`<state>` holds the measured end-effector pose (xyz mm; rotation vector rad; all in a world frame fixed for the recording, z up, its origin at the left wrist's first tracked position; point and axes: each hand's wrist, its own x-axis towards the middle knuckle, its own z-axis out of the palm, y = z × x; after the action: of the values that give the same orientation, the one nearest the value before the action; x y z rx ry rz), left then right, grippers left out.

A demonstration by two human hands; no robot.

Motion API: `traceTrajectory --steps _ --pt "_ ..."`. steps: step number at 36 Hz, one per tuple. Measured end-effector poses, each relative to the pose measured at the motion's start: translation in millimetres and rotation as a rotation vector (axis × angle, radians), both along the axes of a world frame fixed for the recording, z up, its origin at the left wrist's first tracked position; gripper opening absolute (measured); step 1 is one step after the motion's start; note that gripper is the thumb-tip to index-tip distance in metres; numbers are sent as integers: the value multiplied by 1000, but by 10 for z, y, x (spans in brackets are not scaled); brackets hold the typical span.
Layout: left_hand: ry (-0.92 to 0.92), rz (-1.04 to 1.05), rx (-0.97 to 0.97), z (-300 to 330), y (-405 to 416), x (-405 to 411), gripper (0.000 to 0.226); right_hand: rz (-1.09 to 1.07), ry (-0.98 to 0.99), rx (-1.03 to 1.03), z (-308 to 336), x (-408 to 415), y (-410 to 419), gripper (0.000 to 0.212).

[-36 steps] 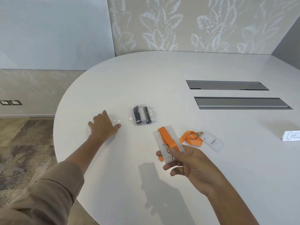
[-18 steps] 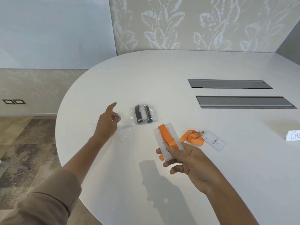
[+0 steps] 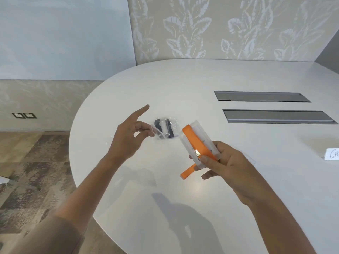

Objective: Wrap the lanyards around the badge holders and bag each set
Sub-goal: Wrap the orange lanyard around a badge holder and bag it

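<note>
The right hand [image 3: 227, 167] grips a holder [image 3: 199, 142] wrapped in orange lanyard [image 3: 197, 142]; the left hand [image 3: 128, 136] pinches a clear bag [image 3: 156, 130]. Bagging comes next, needing the bag's mouth opened.

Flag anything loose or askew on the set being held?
One thing: an orange lanyard tail sticks out loose below the badge holder in the right hand, not tucked in. The left hand pinches a clear bag. The bagged dark set lies flat on the table.
</note>
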<state>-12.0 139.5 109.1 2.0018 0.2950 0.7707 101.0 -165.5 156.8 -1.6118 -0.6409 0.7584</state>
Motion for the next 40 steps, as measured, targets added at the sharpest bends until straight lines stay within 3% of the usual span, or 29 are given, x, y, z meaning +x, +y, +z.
traceTrajectory --steps 6,17,40 --pt "-19 -29 42 182 -213 -68 75 -2 -213 -64 189 20 -36 18" --pt "18 -110 -37 358 -458 -144 66 115 -527 -161 304 35 -122 26" --pt "134 -181 4 585 -757 -276 30 204 -698 -292 386 23 -343 38"
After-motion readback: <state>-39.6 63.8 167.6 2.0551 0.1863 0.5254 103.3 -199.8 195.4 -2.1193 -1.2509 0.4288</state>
